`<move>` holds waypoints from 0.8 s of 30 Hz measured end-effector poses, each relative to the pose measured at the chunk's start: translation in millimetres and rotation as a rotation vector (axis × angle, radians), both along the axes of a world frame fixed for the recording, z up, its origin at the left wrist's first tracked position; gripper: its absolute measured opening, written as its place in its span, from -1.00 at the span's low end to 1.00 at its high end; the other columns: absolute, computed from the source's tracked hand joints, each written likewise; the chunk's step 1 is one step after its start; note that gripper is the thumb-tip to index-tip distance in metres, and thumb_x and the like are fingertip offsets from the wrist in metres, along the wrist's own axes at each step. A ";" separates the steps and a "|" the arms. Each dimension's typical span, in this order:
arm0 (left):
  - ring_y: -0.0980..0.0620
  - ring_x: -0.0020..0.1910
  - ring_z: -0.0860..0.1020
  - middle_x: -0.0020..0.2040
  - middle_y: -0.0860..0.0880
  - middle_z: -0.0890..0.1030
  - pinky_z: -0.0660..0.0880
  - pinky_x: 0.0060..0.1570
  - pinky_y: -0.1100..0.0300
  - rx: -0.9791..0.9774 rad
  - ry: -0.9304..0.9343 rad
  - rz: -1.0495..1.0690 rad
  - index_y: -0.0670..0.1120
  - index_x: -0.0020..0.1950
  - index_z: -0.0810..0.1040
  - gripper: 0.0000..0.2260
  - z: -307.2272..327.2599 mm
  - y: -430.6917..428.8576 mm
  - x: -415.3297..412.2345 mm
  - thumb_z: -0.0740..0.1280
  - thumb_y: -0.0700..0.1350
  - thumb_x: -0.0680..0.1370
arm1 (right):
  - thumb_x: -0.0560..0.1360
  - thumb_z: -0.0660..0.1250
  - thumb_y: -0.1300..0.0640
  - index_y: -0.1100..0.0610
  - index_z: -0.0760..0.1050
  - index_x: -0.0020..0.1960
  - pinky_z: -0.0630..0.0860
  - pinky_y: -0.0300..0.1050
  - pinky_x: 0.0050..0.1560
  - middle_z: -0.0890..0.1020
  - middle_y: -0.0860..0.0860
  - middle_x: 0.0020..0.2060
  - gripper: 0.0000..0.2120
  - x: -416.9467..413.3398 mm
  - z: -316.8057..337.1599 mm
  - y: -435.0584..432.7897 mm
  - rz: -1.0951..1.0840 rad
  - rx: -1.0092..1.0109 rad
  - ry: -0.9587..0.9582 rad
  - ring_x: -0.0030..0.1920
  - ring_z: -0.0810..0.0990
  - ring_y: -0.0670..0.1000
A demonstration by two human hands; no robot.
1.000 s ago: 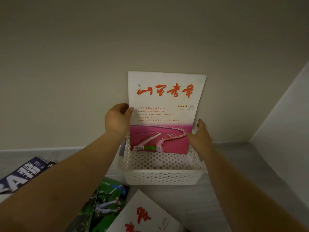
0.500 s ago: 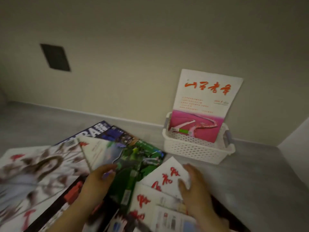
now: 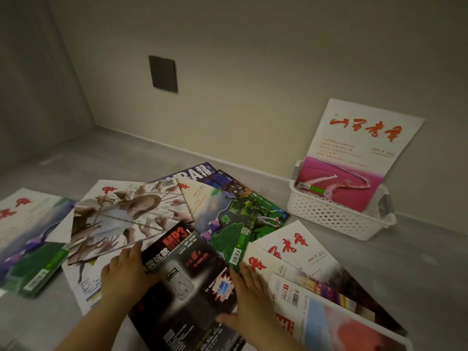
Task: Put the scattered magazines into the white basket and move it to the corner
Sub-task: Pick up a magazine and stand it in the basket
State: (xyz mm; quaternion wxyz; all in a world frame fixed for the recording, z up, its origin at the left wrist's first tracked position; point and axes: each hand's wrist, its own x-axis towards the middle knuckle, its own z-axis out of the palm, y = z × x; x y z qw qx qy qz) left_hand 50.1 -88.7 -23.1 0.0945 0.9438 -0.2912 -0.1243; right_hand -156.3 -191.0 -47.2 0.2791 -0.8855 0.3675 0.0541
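The white basket [image 3: 331,217] stands on the floor by the wall at the right. A white and pink magazine [image 3: 354,153] stands upright in it and leans on the wall. Several magazines lie scattered and overlapping on the floor in front of me. A black MP3 magazine [image 3: 182,282] lies on top, nearest to me. My left hand [image 3: 124,274] grips its left edge. My right hand [image 3: 248,300] holds its right edge, thumb under the cover. A green magazine [image 3: 240,221] lies just beyond it.
A dark wall plate [image 3: 163,73] is set in the wall at the back. More magazines lie at the far left [image 3: 27,239] and the near right [image 3: 329,312]. Two walls meet in a corner at the back left [image 3: 95,122].
My hands let go of the pink magazine, which stays in the basket. The view swung left and down to the pile. Both hands have closed on the black MP3 magazine.
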 end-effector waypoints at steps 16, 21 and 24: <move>0.15 -0.28 0.51 -0.28 0.09 0.52 0.40 -0.31 0.37 -0.249 0.253 -0.402 0.07 -0.18 0.49 -0.91 110.9 -17.4 19.2 0.29 -0.13 0.48 | 0.41 0.36 0.09 -0.12 0.34 0.20 0.42 -0.16 0.17 0.54 -0.13 0.07 -0.60 -6.3 36.1 -20.4 -0.303 0.460 -0.432 0.11 0.51 -0.12; 0.22 -0.44 0.53 -0.48 0.14 0.56 0.40 -0.38 0.35 -0.411 0.203 -0.595 0.11 -0.37 0.49 -0.77 184.7 -57.5 11.9 0.39 -0.18 0.40 | 0.46 0.29 0.27 -0.06 0.51 -0.21 0.55 -0.26 -0.07 0.66 -0.14 -0.25 -0.77 -20.6 85.5 -61.6 -0.308 0.492 -0.539 -0.18 0.63 -0.17; 0.30 -0.58 0.49 -0.59 0.17 0.54 0.42 -0.51 0.42 -0.485 0.185 -0.627 0.05 -0.37 0.51 -0.83 213.6 -99.9 6.6 0.42 -0.16 0.37 | 0.44 0.28 0.35 0.02 0.55 -0.31 0.51 -0.42 -0.35 0.66 -0.16 -0.49 -0.72 -36.0 111.8 -90.1 -0.388 0.439 -0.680 -0.41 0.60 -0.24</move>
